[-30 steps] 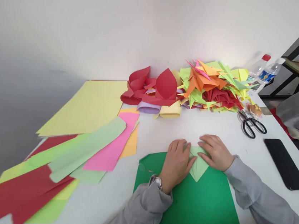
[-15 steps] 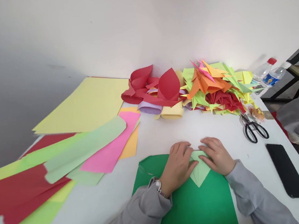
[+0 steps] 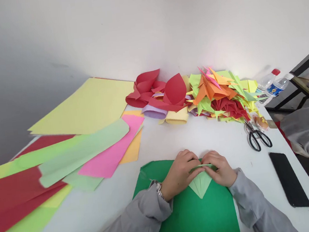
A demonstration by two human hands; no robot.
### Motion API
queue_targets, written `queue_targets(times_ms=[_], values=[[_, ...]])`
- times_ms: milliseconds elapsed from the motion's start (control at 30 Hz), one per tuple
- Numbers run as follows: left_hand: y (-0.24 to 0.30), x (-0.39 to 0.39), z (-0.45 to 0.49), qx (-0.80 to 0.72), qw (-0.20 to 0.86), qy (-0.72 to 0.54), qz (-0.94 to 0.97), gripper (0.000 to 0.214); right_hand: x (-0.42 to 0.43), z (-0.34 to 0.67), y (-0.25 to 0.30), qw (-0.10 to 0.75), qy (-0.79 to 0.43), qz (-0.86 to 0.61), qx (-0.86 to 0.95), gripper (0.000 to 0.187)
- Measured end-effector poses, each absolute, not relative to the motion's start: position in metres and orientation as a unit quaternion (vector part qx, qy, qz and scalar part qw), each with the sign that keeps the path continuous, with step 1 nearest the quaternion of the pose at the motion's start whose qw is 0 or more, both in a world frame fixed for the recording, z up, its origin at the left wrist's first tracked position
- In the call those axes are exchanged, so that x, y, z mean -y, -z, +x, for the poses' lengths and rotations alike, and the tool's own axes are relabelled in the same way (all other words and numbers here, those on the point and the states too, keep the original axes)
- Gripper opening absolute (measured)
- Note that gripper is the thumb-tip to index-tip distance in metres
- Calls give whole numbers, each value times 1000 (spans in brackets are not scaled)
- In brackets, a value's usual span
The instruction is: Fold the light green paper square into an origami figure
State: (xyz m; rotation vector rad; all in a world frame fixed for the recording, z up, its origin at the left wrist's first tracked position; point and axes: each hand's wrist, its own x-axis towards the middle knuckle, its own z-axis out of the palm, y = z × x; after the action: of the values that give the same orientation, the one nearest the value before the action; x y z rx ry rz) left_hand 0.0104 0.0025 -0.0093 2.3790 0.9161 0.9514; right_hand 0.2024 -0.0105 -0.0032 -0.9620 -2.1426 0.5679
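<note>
A pale green folded paper [image 3: 200,185] lies over the dark green sheet [image 3: 194,219], its pointed corner toward me. My left hand [image 3: 181,174] pinches the paper's far left edge between thumb and fingers. On the other side my right hand [image 3: 218,167] is closed on the far right edge in the same way. Between the two thumbs the top edge is lifted and bent up a little. The fingertips behind that edge are partly hidden.
Left lie loose coloured strips [image 3: 86,157] and a large yellow sheet [image 3: 86,108]. Rolled red paper shapes [image 3: 174,93] and a heap of folded paper [image 3: 219,93] stand along the wall. Right are scissors [image 3: 257,137], a black phone [image 3: 290,180] and plastic bottles [image 3: 276,86].
Both hands have drawn closer together and now grip the far edge of the pale green paper, which has risen between the thumbs. The view has shifted slightly.
</note>
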Motion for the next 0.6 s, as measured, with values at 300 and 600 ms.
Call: queue_targets(times_ms=[300,600], values=[[7,-7,9,-280,310,-323,849,37,10,206,2,314,-238,-367,842,13],[2,-8,9,-276,333,-300,850,39,9,206,1,307,-259,-362,841,24]])
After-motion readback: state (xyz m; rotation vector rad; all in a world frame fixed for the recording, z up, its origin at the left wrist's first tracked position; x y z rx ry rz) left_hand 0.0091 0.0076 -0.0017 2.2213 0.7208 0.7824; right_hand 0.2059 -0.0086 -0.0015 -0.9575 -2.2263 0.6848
